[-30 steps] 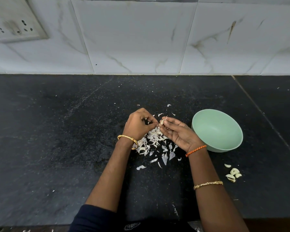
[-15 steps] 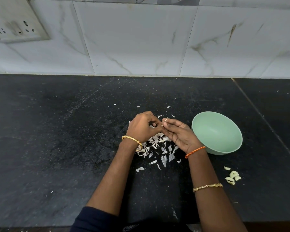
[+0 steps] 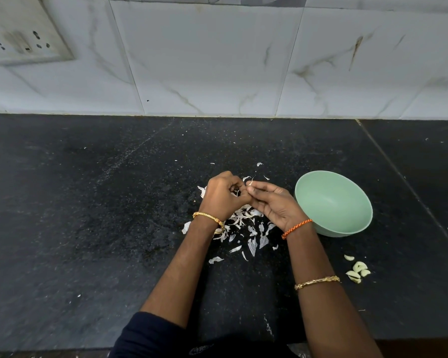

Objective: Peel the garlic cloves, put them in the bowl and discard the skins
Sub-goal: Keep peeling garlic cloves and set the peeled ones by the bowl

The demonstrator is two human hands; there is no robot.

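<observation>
My left hand (image 3: pixel 221 196) and my right hand (image 3: pixel 273 204) meet above the black counter, fingers curled together around a small garlic clove (image 3: pixel 249 182); only a pale tip of it and a bit of skin show between the fingertips. Beneath and in front of the hands lies a heap of white garlic skins (image 3: pixel 243 226). A pale green bowl (image 3: pixel 347 228) stands just right of my right hand; what shows of its inside holds nothing. Several peeled cloves (image 3: pixel 357 271) lie on the counter in front of the bowl, right of my right forearm.
The black stone counter (image 3: pixel 88 215) runs wide to the left and behind the hands, with stray skin flecks (image 3: pixel 259 164). A white marbled tile wall (image 3: pixel 217 60) rises at the back, with a socket plate (image 3: pixel 23 34) at upper left. A counter seam (image 3: pixel 409 189) runs diagonally at right.
Both hands have stayed together over the skin pile, fingers working at the clove; the clove's visible part has shrunk to a small tip. The view has shifted slightly.
</observation>
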